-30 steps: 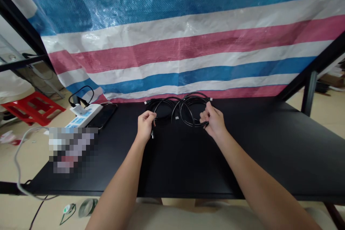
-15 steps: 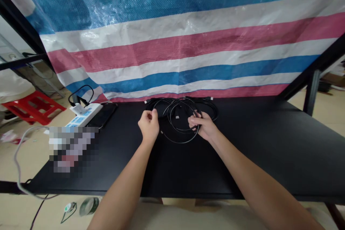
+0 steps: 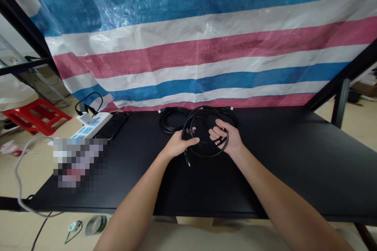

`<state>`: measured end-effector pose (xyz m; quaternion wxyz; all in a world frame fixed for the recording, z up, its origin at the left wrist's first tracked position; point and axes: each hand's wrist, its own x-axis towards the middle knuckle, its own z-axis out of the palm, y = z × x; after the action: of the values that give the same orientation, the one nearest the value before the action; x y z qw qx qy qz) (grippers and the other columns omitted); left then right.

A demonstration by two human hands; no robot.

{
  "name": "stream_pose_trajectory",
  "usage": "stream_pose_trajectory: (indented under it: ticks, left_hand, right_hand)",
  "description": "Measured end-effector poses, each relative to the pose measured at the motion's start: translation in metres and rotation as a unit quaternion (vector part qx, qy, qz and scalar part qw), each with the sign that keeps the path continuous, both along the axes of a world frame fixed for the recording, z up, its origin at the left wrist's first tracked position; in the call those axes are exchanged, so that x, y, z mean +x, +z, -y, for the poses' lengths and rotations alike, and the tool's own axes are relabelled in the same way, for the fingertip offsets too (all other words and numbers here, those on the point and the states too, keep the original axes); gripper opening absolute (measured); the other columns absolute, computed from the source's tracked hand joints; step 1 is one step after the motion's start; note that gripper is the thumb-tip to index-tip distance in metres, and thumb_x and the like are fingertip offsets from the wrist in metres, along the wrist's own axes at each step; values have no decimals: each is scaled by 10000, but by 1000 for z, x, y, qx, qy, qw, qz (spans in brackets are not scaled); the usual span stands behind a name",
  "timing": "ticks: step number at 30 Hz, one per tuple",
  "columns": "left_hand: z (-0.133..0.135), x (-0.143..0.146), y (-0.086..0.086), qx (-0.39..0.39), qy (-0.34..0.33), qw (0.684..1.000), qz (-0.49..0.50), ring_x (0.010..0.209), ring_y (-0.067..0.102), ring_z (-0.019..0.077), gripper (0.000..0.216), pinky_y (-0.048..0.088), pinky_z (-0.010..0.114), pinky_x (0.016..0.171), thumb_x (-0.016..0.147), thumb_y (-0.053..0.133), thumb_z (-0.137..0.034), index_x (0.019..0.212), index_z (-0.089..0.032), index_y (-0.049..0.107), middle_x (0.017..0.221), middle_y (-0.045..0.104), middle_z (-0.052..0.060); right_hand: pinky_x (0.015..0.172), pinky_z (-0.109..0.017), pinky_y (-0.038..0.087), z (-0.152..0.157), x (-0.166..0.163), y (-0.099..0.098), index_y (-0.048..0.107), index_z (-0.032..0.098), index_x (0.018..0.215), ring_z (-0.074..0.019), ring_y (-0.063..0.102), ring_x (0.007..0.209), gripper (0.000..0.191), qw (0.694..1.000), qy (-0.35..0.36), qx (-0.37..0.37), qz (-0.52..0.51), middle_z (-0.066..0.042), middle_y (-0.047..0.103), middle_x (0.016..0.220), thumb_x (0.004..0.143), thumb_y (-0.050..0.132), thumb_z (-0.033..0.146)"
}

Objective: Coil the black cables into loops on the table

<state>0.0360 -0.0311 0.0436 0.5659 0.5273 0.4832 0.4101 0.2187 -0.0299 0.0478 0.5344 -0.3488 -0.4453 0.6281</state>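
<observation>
Between my hands hangs a looped black cable point(image 3: 203, 155), held above the dark tabletop. On its left side my left hand point(image 3: 177, 144) grips the loops, thumb in front and fingers behind. A plug end point(image 3: 187, 159) dangles just below that thumb. My right hand point(image 3: 228, 135) has its fingers curled round the right side of the coil, and a small metal tip shows by its lower fingers. Behind them a coiled black cable point(image 3: 168, 128) lies at the left, and another coil point(image 3: 235, 117) at the right is partly hidden by the held loops.
A white power strip point(image 3: 97, 123) with a plugged-in charger and a black phone point(image 3: 116, 125) lie at the table's left. A blurred patch covers something in front of them. A striped plastic sheet point(image 3: 194, 51) hangs along the back edge. Black frame posts stand at both sides.
My left hand has moved right from beside the loops and now grips them. The loops are gathered closer together, and a plug end now hangs below my left hand.
</observation>
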Motion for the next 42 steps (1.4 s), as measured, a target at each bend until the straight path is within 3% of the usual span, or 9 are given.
stream_pose_trajectory:
  ticks: [2, 5, 8, 11, 15, 19, 27, 36, 42]
  left_hand:
    - [0, 0, 0, 12, 19, 999, -28, 415, 434, 95, 142, 312, 236, 436, 575, 758, -222, 555, -170, 628, 454, 511, -38]
    - [-5, -1, -1, 17, 139, 989, -47, 392, 388, 89, 284, 289, 235, 438, 659, 619, -171, 401, -181, 502, 373, 412, -49]
    - [-10, -2, 1, 9, 227, 973, 31, 412, 433, 91, 246, 337, 225, 457, 686, 561, -157, 452, -177, 489, 414, 446, -44]
    - [-9, -2, 6, -35, 217, 959, 177, 508, 556, 117, 80, 457, 244, 528, 692, 607, -203, 653, -180, 541, 561, 561, -27]
    - [-6, -2, 9, -56, 167, 950, 259, 437, 487, 89, 269, 497, 257, 528, 644, 718, -269, 664, -201, 459, 468, 402, -94]
    - [-8, -7, 7, -96, 181, 943, 264, 387, 384, 59, 423, 473, 233, 470, 625, 734, -277, 541, -213, 324, 422, 285, -108]
    - [-17, -16, 4, -67, 218, 940, 255, 450, 482, 70, 225, 457, 204, 473, 575, 714, -109, 688, -174, 530, 509, 491, -64]
    - [-36, -33, -15, 44, 358, 918, 164, 868, 667, 163, 506, 529, 279, 771, 608, 690, -44, 1057, -226, 543, 1102, 626, 71]
    - [-37, -36, -22, 106, 365, 918, -110, 1199, 549, 260, 530, 433, 368, 1015, 685, 636, -96, 1200, -150, 525, 1287, 556, 172]
  right_hand:
    - [359, -241, 281, -1, -4, -3, 247, 258, 527, -117, 327, 395, 494, 999, -9, 4, 34, 91, 179, 380, 633, 615, 570]
    - [367, -248, 310, -3, -13, -9, 377, 254, 571, -119, 402, 384, 400, 989, -82, 16, 120, 77, 374, 385, 590, 656, 541]
    - [402, -267, 380, -3, -22, -14, 470, 239, 657, -134, 480, 394, 347, 969, -124, 44, 211, 42, 542, 469, 564, 680, 500]
    - [495, -308, 460, -2, -27, -17, 500, 238, 727, -168, 554, 444, 319, 945, -172, 91, 263, 32, 586, 515, 608, 648, 494]
    - [567, -311, 469, -3, -26, -21, 493, 247, 659, -189, 598, 536, 232, 886, -240, 160, 363, -2, 620, 570, 699, 567, 463]
    - [566, -308, 439, -3, -22, -26, 526, 244, 611, -215, 613, 577, 268, 810, -218, 187, 511, -30, 618, 563, 783, 487, 447]
    - [640, -363, 453, -5, -38, -1, 683, 189, 787, -290, 673, 739, 360, 675, -126, 66, 724, -153, 691, 768, 894, 393, 374]
    - [775, -366, 463, -56, -70, 26, 700, 126, 1033, -316, 645, 1014, 447, 688, -50, 29, 724, -209, 682, 1083, 920, 314, 318]
    - [809, -342, 470, -82, -80, 25, 680, 109, 1108, -293, 630, 1067, 409, 678, -29, 14, 735, -205, 672, 1129, 907, 379, 299]
